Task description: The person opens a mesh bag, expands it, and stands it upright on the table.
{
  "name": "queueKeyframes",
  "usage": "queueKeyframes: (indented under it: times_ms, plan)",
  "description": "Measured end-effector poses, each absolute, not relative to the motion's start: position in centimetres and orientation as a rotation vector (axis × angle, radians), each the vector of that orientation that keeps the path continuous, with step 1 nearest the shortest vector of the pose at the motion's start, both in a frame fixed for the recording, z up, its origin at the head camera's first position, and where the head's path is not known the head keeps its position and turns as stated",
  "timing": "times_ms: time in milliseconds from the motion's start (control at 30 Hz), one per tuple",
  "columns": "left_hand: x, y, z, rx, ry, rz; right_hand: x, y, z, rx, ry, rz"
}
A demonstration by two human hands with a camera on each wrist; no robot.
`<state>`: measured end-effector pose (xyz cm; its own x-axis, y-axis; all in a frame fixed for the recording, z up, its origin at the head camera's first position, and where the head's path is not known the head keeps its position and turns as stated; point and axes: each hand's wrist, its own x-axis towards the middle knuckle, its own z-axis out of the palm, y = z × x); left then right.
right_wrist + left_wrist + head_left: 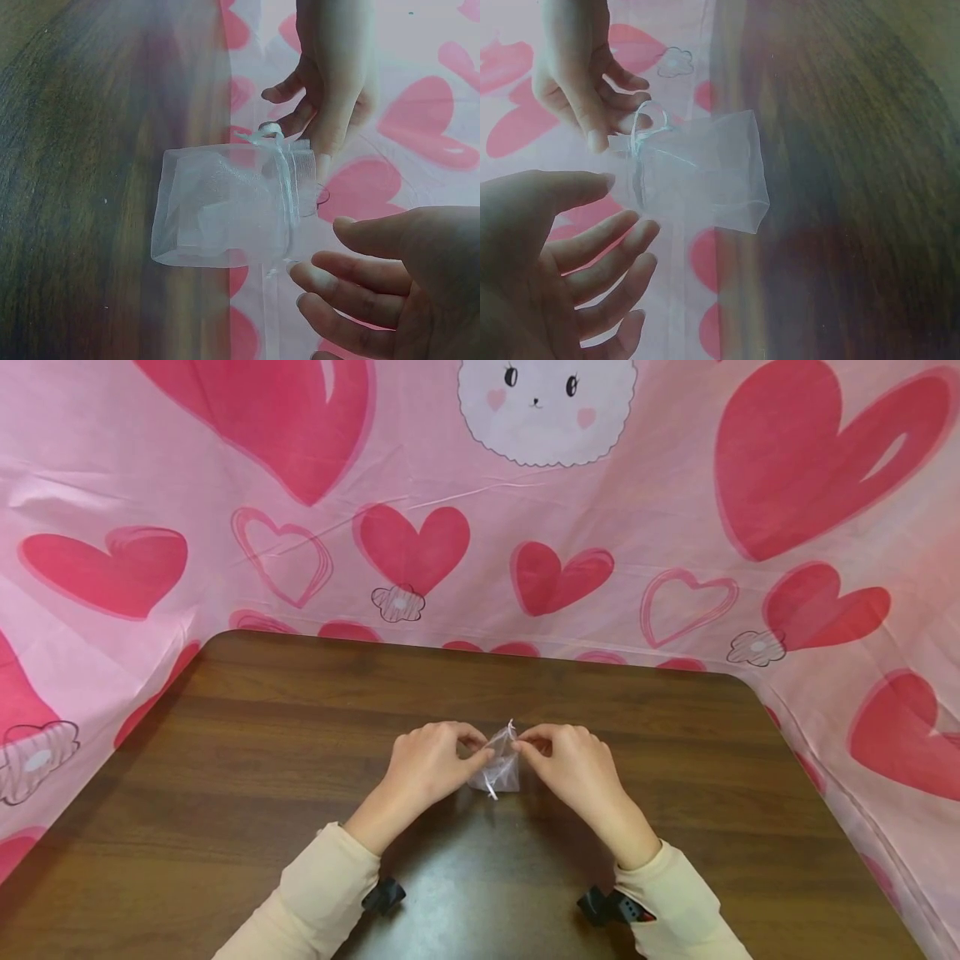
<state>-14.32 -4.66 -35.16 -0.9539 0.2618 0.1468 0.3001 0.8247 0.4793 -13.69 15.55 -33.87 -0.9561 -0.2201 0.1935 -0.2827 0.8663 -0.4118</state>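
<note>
A small sheer white drawstring pouch (pixel 504 773) is between the two hands in the head view, over the middle of the brown table. My left hand (pixel 431 762) pinches the left side of its mouth between thumb and fingers. On the opposite side, my right hand (pixel 573 768) has its thumb and index finger at the mouth's edge. Thin white cord ends stick out at both sides of the neck. Seen from the right wrist, the pouch (pixel 217 206) hangs flat with its neck gathered, and a paler patch shows through the mesh.
The dark wood-grain table (pixel 262 827) reaches back to a pink cloth (pixel 420 452) printed with hearts, which hangs along its back and sides. Black straps with small devices (pixel 615 906) sit at both sleeve cuffs.
</note>
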Motion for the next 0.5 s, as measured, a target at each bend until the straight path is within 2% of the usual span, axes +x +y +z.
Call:
queueKeyframes:
  times_ms: [500]
  plan:
    - [-14.17,-5.12,-35.25,-0.414,-2.901,-0.811,-13.41,16.21,-34.06,0.364,-2.852,0.711]
